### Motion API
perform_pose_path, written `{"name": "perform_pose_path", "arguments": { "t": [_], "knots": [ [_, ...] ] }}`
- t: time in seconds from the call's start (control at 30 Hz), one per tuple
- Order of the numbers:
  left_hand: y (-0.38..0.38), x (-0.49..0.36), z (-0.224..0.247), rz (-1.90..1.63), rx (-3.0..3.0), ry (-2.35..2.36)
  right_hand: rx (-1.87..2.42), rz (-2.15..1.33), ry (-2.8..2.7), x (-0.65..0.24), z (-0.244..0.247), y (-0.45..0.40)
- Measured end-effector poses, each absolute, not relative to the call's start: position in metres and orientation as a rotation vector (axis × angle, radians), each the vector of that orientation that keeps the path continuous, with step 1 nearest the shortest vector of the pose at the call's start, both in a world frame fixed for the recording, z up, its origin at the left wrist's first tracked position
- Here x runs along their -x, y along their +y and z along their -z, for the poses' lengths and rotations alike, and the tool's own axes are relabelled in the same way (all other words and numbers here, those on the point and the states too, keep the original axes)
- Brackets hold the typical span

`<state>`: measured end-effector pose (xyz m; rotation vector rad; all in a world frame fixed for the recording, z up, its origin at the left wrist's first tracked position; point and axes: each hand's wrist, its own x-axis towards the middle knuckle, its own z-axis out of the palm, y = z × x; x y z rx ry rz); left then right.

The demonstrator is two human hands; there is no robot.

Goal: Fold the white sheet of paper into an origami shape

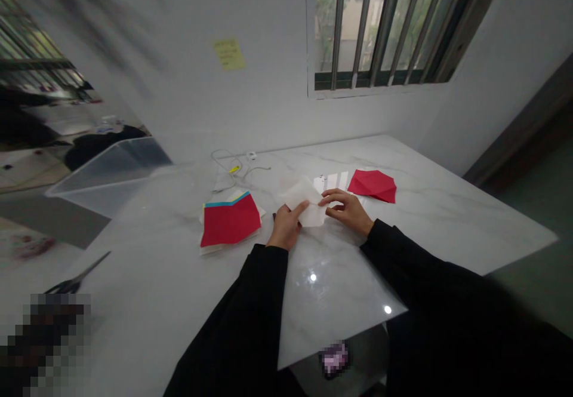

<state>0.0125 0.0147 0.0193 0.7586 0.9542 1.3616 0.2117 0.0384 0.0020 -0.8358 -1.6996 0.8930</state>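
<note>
Left hand and right hand hold white paper, long axis apparently crosswise.

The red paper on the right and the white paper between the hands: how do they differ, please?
The red paper is vivid, the white paper pale. The red paper lies untouched on the marble table, while the white paper is held by the left hand and right hand. Both look like folded, angular sheets.

Paper sheet between left hand and right hand, paper stack left, folded paper right, on table
</note>
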Motion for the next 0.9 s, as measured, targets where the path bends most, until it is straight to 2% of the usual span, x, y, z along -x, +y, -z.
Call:
{"name": "perform_pose_path", "arguments": {
  "t": [0.43, 0.63, 0.9],
  "knots": [
    [0.015, -0.012, -0.023, -1.358, -0.665, 0.960, 0.833, -0.807, -1.807, -0.223, -0.003, 0.044],
    [0.014, -0.014, -0.022, -1.347, -0.743, 0.884, 0.806, -0.604, -2.014, -0.224, -0.006, 0.041],
    [0.014, -0.014, -0.023, -1.353, -0.744, 0.905, 0.816, -0.700, -2.095, -0.226, -0.005, 0.040]
  ]
}}
